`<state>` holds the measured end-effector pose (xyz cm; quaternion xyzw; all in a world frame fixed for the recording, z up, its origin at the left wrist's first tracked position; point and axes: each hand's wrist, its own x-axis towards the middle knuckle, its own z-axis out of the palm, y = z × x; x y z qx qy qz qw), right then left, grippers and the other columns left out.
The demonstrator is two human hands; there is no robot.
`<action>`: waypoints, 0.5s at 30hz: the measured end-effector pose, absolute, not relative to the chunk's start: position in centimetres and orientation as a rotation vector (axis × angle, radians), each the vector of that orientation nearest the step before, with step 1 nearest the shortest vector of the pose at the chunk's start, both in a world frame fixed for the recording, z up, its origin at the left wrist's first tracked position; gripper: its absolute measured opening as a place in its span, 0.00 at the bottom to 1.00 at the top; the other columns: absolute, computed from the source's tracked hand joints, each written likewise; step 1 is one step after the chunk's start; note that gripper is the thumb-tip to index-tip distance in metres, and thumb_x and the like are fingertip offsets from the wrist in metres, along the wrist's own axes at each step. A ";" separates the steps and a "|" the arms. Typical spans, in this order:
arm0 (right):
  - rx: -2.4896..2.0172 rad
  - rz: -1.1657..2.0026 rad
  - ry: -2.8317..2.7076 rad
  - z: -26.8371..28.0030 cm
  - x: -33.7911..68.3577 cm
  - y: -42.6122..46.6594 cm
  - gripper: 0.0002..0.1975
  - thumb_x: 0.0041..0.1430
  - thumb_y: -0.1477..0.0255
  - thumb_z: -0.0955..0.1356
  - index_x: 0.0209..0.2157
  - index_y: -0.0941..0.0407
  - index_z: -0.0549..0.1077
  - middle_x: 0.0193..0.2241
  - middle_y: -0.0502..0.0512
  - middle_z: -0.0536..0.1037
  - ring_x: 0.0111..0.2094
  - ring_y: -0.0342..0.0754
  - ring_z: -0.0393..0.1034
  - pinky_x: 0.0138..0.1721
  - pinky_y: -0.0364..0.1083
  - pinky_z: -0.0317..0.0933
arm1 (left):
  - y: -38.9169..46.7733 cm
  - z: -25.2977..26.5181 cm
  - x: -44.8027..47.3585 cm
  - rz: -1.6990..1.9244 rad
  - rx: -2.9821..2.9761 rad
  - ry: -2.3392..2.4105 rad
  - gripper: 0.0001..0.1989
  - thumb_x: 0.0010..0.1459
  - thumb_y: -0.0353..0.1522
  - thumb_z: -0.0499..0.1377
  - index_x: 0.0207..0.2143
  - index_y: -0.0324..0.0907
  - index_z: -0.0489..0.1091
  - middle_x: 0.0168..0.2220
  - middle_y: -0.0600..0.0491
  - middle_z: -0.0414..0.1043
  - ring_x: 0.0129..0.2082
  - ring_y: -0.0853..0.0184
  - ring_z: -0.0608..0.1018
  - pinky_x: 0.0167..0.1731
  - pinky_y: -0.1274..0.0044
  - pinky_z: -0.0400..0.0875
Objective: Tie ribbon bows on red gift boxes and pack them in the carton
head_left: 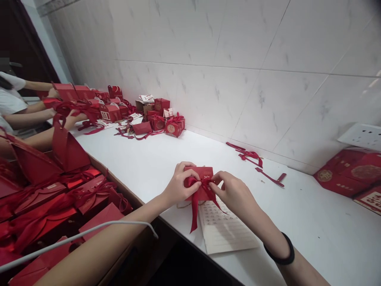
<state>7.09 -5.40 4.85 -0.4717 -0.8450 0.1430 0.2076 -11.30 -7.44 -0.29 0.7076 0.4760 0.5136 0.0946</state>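
A small red gift box (205,172) is at the front of the white table, just above a notebook with handwriting (226,234). Across the box lies a dark red ribbon (194,210) looped into a bow, its two tails hanging down. My left hand (181,183) pinches the bow's left loop between thumb and fingers. On the other side, my right hand (230,186) has its thumb and forefinger closed on the right loop. The fingers partly cover the bow's middle.
An open carton (101,163) of ribboned red boxes stands at my left, with a white cable (119,223) crossing it. Red boxes (175,126) are piled by the wall. Ribbon scraps (250,155) lie right of centre. Co-workers' arms (32,119) reach in at far left.
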 end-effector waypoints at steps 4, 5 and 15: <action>-1.311 0.422 -2.331 5.2 7.1 -5.4 0.04 0.59 0.72 0.63 0.30 0.53 0.68 0.29 0.49 0.75 0.25 0.46 0.67 0.25 0.43 0.55 | -7.4 -0.2 -11.3 1.532 2.094 1.403 0.01 0.51 0.28 0.59 0.28 0.42 0.70 0.43 0.49 0.62 0.49 0.60 0.67 0.51 0.65 0.63; -1.309 0.438 -2.318 5.3 7.1 -5.5 0.04 0.59 0.72 0.63 0.30 0.53 0.68 0.28 0.48 0.74 0.24 0.45 0.66 0.25 0.43 0.55 | -7.4 -0.2 -11.3 1.531 2.090 1.406 0.01 0.52 0.28 0.59 0.28 0.42 0.69 0.43 0.49 0.62 0.49 0.60 0.67 0.51 0.65 0.63; -1.283 0.456 -2.260 4.6 6.6 -4.9 0.08 0.55 0.72 0.65 0.24 0.54 0.62 0.25 0.48 0.72 0.21 0.44 0.62 0.23 0.42 0.51 | -7.4 -0.3 -11.5 1.525 2.082 1.434 0.01 0.52 0.28 0.58 0.28 0.42 0.69 0.43 0.49 0.63 0.48 0.61 0.68 0.50 0.65 0.65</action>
